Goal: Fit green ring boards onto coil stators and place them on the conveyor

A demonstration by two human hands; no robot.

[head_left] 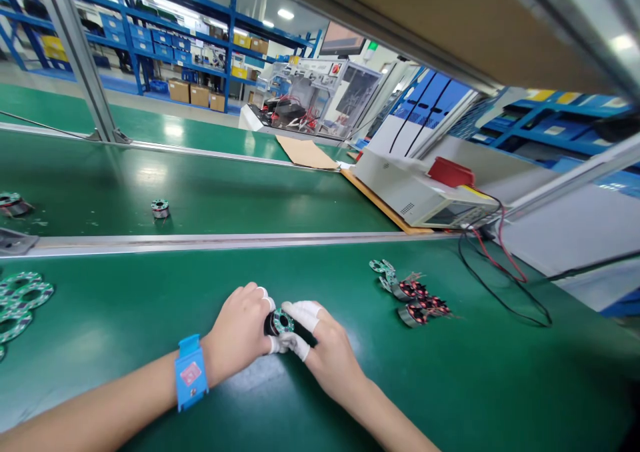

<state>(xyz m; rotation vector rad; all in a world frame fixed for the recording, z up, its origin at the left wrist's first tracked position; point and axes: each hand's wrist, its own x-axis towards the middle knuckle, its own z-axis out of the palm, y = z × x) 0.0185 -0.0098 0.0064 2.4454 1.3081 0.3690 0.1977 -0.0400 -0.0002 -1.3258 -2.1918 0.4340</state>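
My left hand (pixel 239 332) and my right hand (pixel 327 352) meet over the green bench, both gripping one small round motor stator (pixel 278 323) topped by a green ring circuit board. White finger cots cover my fingertips. A blue strap (pixel 191 373) wraps my left wrist. To the right of my hands lies a small pile of stators with red windings and green ring boards (pixel 413 295).
Green ring boards (pixel 20 300) lie at the left edge. One stator (pixel 160 207) rides the green conveyor belt beyond a metal rail (pixel 200 242). A white test instrument (pixel 425 195) with red and black leads (pixel 500 265) stands at the right. Blue shelving fills the background.
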